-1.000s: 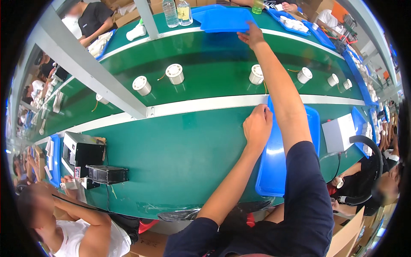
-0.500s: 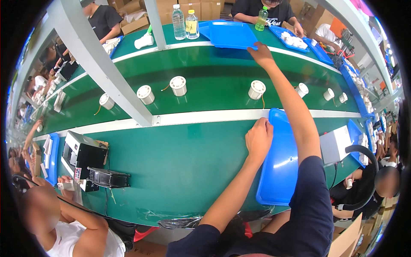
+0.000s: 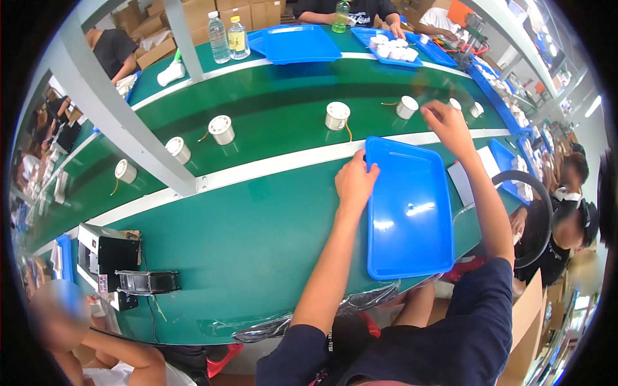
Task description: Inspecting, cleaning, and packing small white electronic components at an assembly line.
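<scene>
Green conveyor belt runs across the top of the view, with a flat green worktable in front of it, split off by a white strip. On that table sits an empty blue tray, long side running away from the person, its near end reaching the table's front edge.

Left hand is on the tray's far left corner, fingers curled over the rim, gripping it. Right hand is up above the tray's far right corner, out at the white strip, fingers loosely bent; whether anything is pinched in them can't be made out from here.

Just beyond that right hand, on the belt, a white spool with a yellowish wire tail, near but not touching. Another white spool sits further left, straight out from the left hand, and more of them trail off leftward along the belt.

Far side of the belt: a second blue tray, and two clear bottles standing upright beside it. Bottom left, a grey box-shaped machine at the table's edge. Other people work along both sides.
</scene>
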`<state>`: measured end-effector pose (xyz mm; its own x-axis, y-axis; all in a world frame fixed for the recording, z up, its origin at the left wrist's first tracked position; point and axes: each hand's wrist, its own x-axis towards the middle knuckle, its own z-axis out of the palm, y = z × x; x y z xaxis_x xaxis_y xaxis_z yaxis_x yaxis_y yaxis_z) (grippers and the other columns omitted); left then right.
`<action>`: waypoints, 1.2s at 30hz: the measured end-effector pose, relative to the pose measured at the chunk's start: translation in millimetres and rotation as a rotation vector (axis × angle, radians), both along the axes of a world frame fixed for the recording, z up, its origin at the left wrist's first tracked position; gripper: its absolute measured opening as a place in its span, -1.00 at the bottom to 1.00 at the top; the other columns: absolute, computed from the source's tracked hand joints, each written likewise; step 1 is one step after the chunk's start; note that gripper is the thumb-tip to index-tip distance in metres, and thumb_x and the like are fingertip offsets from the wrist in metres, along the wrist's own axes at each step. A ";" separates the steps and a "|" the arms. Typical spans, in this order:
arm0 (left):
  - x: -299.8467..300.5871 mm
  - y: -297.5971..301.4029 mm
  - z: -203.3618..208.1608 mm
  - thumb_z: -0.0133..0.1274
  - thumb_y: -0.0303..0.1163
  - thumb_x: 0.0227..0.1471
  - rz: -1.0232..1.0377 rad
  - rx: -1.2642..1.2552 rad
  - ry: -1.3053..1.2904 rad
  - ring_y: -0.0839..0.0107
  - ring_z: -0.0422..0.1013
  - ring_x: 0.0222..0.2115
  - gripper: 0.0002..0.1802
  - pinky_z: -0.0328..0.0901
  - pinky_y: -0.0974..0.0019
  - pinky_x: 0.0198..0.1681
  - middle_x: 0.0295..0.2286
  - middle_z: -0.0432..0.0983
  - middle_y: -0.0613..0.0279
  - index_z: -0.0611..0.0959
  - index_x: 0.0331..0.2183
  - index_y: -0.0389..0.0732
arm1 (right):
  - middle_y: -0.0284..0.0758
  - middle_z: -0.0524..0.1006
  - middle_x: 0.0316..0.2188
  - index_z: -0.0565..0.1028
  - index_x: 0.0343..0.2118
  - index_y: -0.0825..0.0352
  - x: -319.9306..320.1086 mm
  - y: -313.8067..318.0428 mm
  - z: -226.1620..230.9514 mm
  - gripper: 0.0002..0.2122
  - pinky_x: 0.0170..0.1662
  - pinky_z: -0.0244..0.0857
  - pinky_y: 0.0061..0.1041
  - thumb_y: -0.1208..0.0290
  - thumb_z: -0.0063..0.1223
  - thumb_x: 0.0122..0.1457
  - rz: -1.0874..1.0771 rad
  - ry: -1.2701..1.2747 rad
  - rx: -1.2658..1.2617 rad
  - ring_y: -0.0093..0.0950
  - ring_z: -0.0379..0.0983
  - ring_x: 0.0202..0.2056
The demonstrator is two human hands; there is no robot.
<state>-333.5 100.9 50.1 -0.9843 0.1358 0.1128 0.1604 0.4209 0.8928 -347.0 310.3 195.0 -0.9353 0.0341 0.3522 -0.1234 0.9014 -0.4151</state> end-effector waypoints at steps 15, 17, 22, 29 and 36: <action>-14.9 -17.4 -4.6 0.12 -0.37 0.05 -0.326 0.427 -0.230 0.67 0.22 -0.65 -0.76 0.11 0.48 -0.59 -0.67 0.34 0.46 0.59 -0.28 -0.35 | -0.21 0.53 -0.44 0.49 -0.22 0.49 -60.8 107.6 -57.8 -0.67 -0.41 0.47 -0.49 0.25 0.04 0.17 -0.311 -0.092 -0.654 -0.46 0.51 -0.51; -13.7 -17.6 -0.7 0.12 -0.36 0.05 -0.312 0.430 -0.242 0.68 0.19 -0.67 -0.76 0.09 0.49 -0.60 -0.69 0.32 0.48 0.59 -0.29 -0.34 | -0.16 0.52 -0.38 0.45 -0.14 0.50 -92.3 119.8 -68.7 -0.62 -0.39 0.49 -0.47 0.23 0.05 0.16 -0.391 -0.124 -0.741 -0.41 0.52 -0.46; -9.0 -11.6 13.7 0.13 -0.36 0.07 -0.269 0.522 -0.339 0.69 0.18 -0.68 -0.77 0.09 0.50 -0.62 -0.69 0.29 0.48 0.59 -0.29 -0.33 | 0.09 0.32 -0.03 0.08 0.16 0.51 -143.8 140.1 -89.1 -0.32 -0.07 0.44 -0.23 0.12 0.02 0.14 -0.302 0.051 -1.537 -0.13 0.46 -0.16; -16.6 -12.3 -3.1 0.20 -0.38 -0.01 -0.317 0.413 -0.171 0.67 0.17 -0.66 -0.71 0.11 0.50 -0.58 -0.69 0.27 0.48 0.57 -0.25 -0.33 | -0.07 0.33 0.04 0.23 0.07 0.44 -147.9 90.4 -53.3 -0.58 0.11 0.24 0.03 0.38 -0.11 0.15 0.048 0.315 -1.703 -0.13 0.29 0.06; -12.0 -7.7 -0.7 0.24 -0.37 -0.06 -0.318 0.458 -0.192 0.66 0.20 -0.63 -0.67 0.15 0.48 -0.55 -0.68 0.30 0.46 0.56 -0.25 -0.33 | -0.15 0.33 0.08 0.26 0.08 0.42 -59.1 82.9 -19.7 -0.60 0.08 0.27 0.06 0.53 -0.14 0.13 0.054 0.351 -1.657 -0.19 0.31 0.09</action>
